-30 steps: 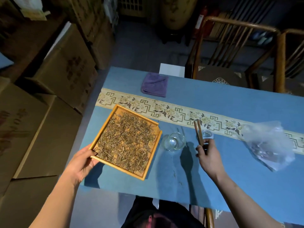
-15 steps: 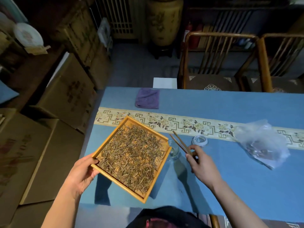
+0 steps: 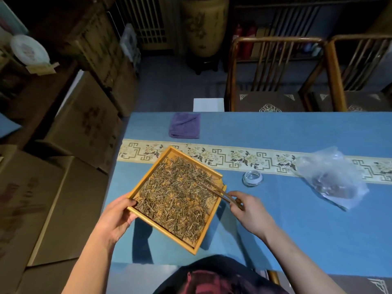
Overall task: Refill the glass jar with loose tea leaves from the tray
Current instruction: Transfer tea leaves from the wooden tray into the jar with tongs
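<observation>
Now one tray point(image 3: 192, 248), two hands, one tongs point(image 3: 220, 193), one lid point(image 3: 252, 177).

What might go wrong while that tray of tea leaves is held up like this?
The left hand alone holds the tray by one corner, tilted off the table, so it could slip or tip and spill tea leaves onto the cloth. The glass jar is hidden from view, probably under the tray, so leaves swept by the wooden tongs in the right hand may miss its mouth.
</observation>
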